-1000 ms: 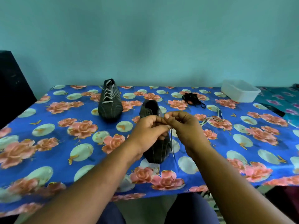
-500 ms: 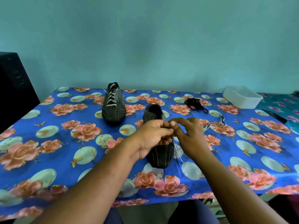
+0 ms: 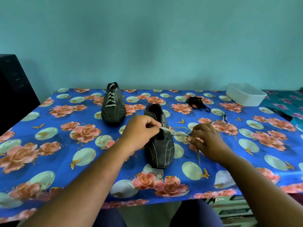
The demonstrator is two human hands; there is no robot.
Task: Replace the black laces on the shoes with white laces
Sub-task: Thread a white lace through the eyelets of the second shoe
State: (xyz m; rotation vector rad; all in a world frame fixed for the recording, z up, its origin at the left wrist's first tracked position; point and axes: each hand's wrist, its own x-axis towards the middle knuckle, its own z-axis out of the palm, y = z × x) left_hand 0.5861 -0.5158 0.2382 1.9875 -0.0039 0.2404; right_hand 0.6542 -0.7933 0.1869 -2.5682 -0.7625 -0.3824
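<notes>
While both hands (image 3: 141,128) (image 3: 205,140) pinch a white lace (image 3: 173,132), the floral tablecloth (image 3: 49,145) (blue) meets a teal wall (image 3: 147,38).

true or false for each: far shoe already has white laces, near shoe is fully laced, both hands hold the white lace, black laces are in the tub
1. The far shoe has white laces. True.
2. The near shoe is fully laced. False: its eyelets look bare.
3. The left hand and right hand both pinch the white lace. True.
4. The black laces lie in the tub. False: they lie on the cloth beside it.
</notes>
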